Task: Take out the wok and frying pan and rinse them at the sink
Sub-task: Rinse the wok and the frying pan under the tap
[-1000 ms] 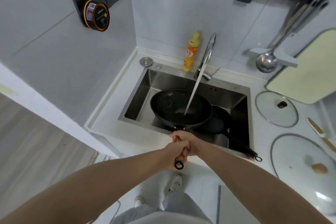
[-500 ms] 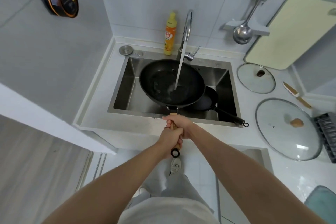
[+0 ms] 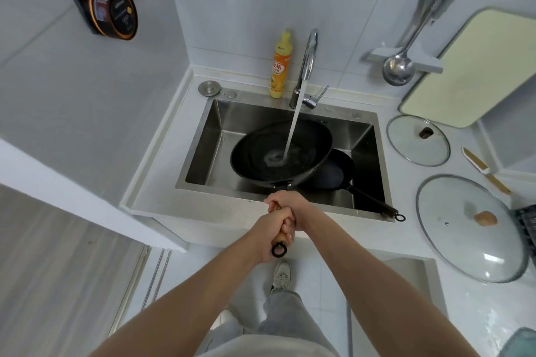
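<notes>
1. My left hand (image 3: 268,236) and my right hand (image 3: 290,206) both curl tight round the wooden handle (image 3: 280,238) of the wok (image 3: 280,153); the right sits further up toward the bowl, the left nearer the ring at the butt end.
2. From my hands the wok lies at 12 o'clock, its handle running straight back toward me along the 12-to-6 line, so the long axis points right at my body.
3. The wok hangs over the sink (image 3: 208,136), its rim tilted, and the stream from the tap (image 3: 309,58) lands in its bowl just right of centre.
4. The frying pan (image 3: 333,172) sits in the sink beneath the wok's right edge, at about 2 o'clock from my hands; its handle (image 3: 374,201) reaches to 4 o'clock, over the sink's front rim.
5. I judge the right hand is the nearer one for that pan handle, once the wok is swirled and tipped out.
</notes>
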Demonstrator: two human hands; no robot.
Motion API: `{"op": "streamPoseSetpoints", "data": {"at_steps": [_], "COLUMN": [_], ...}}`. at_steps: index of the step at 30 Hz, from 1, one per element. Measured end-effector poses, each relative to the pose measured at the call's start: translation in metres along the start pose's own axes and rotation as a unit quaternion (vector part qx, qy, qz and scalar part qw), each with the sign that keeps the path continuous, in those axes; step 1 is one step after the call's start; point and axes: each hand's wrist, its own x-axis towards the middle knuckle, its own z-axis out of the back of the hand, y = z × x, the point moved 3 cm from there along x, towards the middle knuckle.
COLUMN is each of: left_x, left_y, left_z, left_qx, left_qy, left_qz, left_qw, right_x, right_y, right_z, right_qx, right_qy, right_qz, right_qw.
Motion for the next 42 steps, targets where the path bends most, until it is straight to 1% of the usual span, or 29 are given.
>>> {"op": "streamPoseSetpoints", "data": {"at_steps": [2,4,6,7,9,11,14,16,17,18,20,22,24,25,28,30,32,34,37,39,42], "left_x": [0.002,0.005,0.010,0.012,0.015,0.017,0.016,0.014,0.014,0.012,0.013,0.010,0.006,0.005,0.010,0.016,0.020,0.024,0.025,0.023,0.017], "left_y": [-0.001,0.000,0.005,0.008,0.013,0.015,0.002,-0.013,-0.020,-0.029,-0.044,-0.052,-0.052,-0.048,-0.031,-0.019,-0.009,0.000,0.010,0.011,0.000], "left_z": [-0.005,-0.011,-0.013,-0.013,-0.010,-0.005,-0.005,-0.011,-0.018,-0.025,-0.031,-0.033,-0.032,-0.030,-0.027,-0.022,-0.016,-0.012,-0.008,-0.008,-0.014], "left_qx": [-0.009,0.006,0.052,0.092,0.183,0.243,0.286,0.301,0.299,0.280,0.185,0.067,-0.009,-0.027,-0.050,-0.044,-0.020,0.035,0.130,0.195,0.266], "left_qy": [0.005,0.001,-0.014,-0.028,-0.061,-0.096,-0.140,-0.171,-0.177,-0.174,-0.148,-0.087,-0.037,-0.020,0.024,0.036,0.042,0.033,-0.011,-0.045,-0.107], "left_qz": [0.004,-0.002,-0.023,-0.038,-0.077,-0.115,-0.143,-0.139,-0.129,-0.120,-0.087,-0.040,-0.006,0.007,0.025,0.024,0.015,-0.004,-0.058,-0.094,-0.123], "left_qw": [1.000,1.000,0.998,0.995,0.978,0.958,0.937,0.928,0.929,0.936,0.968,0.993,0.999,0.999,0.998,0.998,0.999,0.999,0.990,0.975,0.950], "right_x": [0.001,0.004,0.009,0.012,0.018,0.025,0.031,0.031,0.028,0.026,0.026,0.026,0.024,0.023,0.014,0.010,0.011,0.015,0.020,0.024,0.025], "right_y": [0.000,-0.003,-0.010,-0.013,-0.022,-0.027,-0.018,-0.004,0.004,0.013,0.027,0.036,0.037,0.035,0.025,0.015,0.006,-0.002,-0.015,-0.021,-0.013], "right_z": [0.005,0.011,0.014,0.014,0.011,0.005,-0.002,-0.004,-0.001,0.002,0.008,0.010,0.013,0.014,0.019,0.020,0.019,0.017,0.016,0.014,0.008], "right_qx": [0.002,0.002,0.012,0.033,0.100,0.147,0.164,0.167,0.170,0.168,0.136,0.071,0.006,-0.018,-0.041,-0.044,-0.043,-0.032,0.053,0.114,0.173], "right_qy": [0.002,0.002,0.013,0.027,0.065,0.091,0.116,0.114,0.108,0.097,0.076,0.049,0.026,0.018,-0.005,-0.018,-0.026,-0.028,0.016,0.052,0.086], "right_qz": [-0.019,-0.025,-0.011,-0.002,0.005,0.010,0.028,0.033,0.029,0.016,-0.022,-0.053,-0.074,-0.083,-0.101,-0.109,-0.093,-0.051,0.006,0.018,0.042], "right_qw": [1.000,1.000,1.000,0.999,0.993,0.985,0.979,0.979,0.979,0.981,0.987,0.995,0.997,0.996,0.994,0.993,0.994,0.998,0.998,0.992,0.980]}}
